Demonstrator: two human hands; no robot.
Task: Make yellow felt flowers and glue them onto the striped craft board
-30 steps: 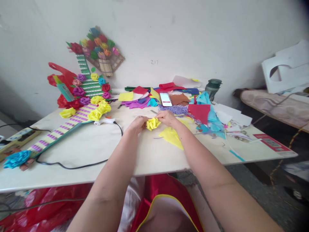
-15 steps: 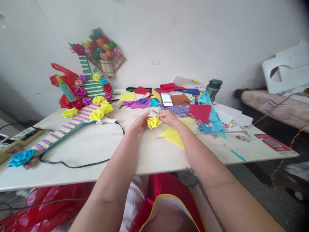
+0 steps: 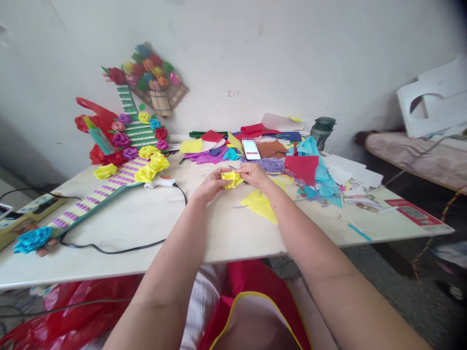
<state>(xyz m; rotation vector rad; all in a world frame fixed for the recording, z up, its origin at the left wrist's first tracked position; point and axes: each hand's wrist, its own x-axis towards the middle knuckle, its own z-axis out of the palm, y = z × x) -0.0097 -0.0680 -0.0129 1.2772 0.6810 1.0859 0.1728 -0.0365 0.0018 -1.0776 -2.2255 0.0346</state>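
Above the middle of the table, my left hand [image 3: 212, 185] is closed on a yellow paper flower [image 3: 232, 180] with ruffled petals. My right hand [image 3: 254, 176] is closed just beside it, its fingers at the flower's upper right edge. A thin grey pointed tool [image 3: 232, 167] sticks out leftward from the right fingers over the flower; its kind is too small to tell. Yellow crepe paper [image 3: 260, 206] lies under and beside the right wrist. To the left rests a white glue gun [image 3: 161, 183] with a black cord, by a guitar-shaped decoration [image 3: 95, 197] bearing more yellow flowers.
Coloured paper sheets [image 3: 204, 150], a phone [image 3: 251, 149] and purple shreds [image 3: 272, 165] line the back. A dark bottle [image 3: 322, 132] stands near blue paper [image 3: 328, 187]. At left are a power strip [image 3: 32, 209], a glue bottle [image 3: 100, 138] and a green flowered decoration [image 3: 136, 131].
The yellow flower has tipped and risen slightly between my hands. My right fingers and the grey tool have shifted slightly left, closer over it.
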